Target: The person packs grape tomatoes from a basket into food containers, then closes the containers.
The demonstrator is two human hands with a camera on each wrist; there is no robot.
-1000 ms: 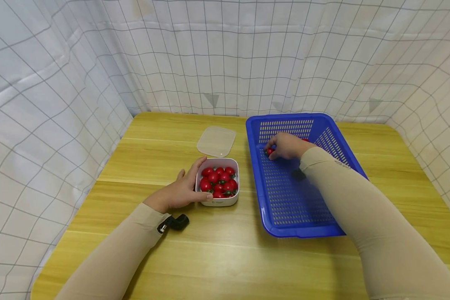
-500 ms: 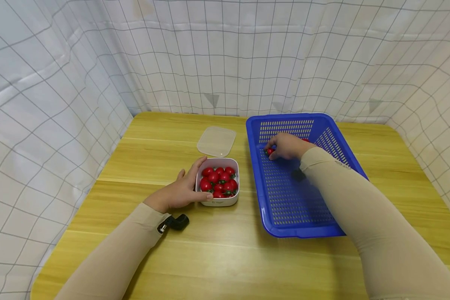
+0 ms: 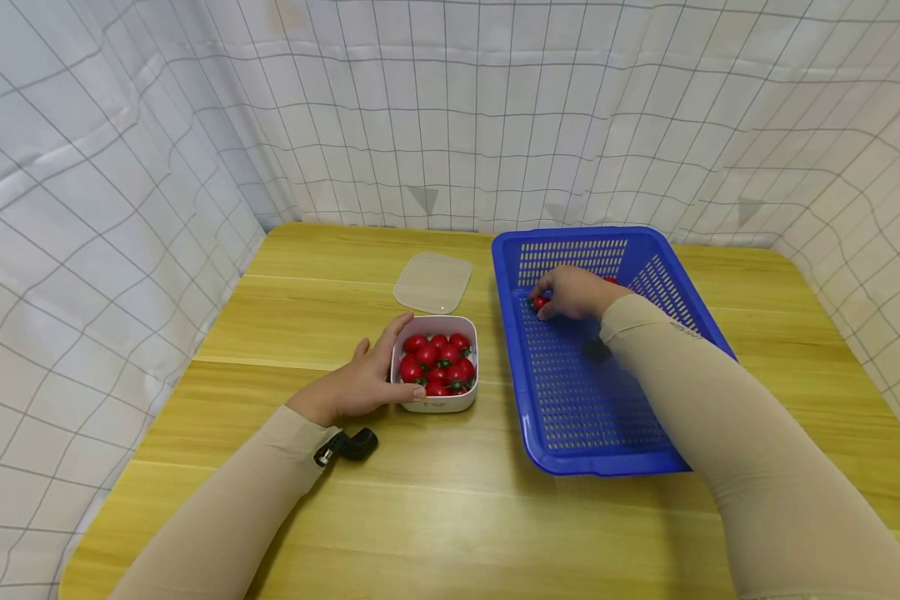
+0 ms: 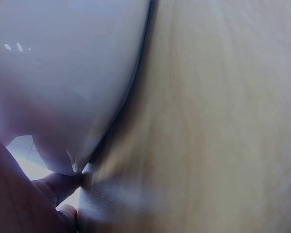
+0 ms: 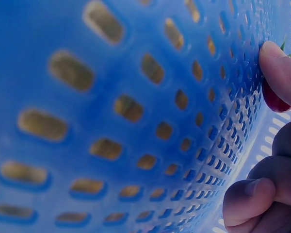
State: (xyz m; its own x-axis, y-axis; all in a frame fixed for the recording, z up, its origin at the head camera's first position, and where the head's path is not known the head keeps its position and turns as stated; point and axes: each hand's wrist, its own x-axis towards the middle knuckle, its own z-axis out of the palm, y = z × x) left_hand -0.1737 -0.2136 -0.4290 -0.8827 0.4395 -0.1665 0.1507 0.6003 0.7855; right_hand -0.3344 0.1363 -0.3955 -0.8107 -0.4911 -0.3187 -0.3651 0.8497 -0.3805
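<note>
My left hand [image 3: 360,382] holds a small white plastic box [image 3: 438,405] by its left side, thumb along the near wall and fingers toward the far corner. Several red cherry tomatoes [image 3: 438,364] with green stems fill the box. In the left wrist view, the box's glossy wall [image 4: 72,63] fills the upper left. Down inside the blue slotted basket [image 3: 527,417], my right hand [image 3: 573,292] pinches one cherry tomato [image 3: 541,303] between thumb and fingers. The right wrist view shows that tomato [image 5: 274,97] partly hidden behind the thumb, with its other fingers curled.
A translucent lid [image 3: 432,283] lies flat on the wooden table [image 3: 435,517] behind the white box. Another red tomato [image 3: 611,280] shows beyond my right hand, at the basket's far end. A white gridded curtain [image 3: 450,117] surrounds the table's back and sides.
</note>
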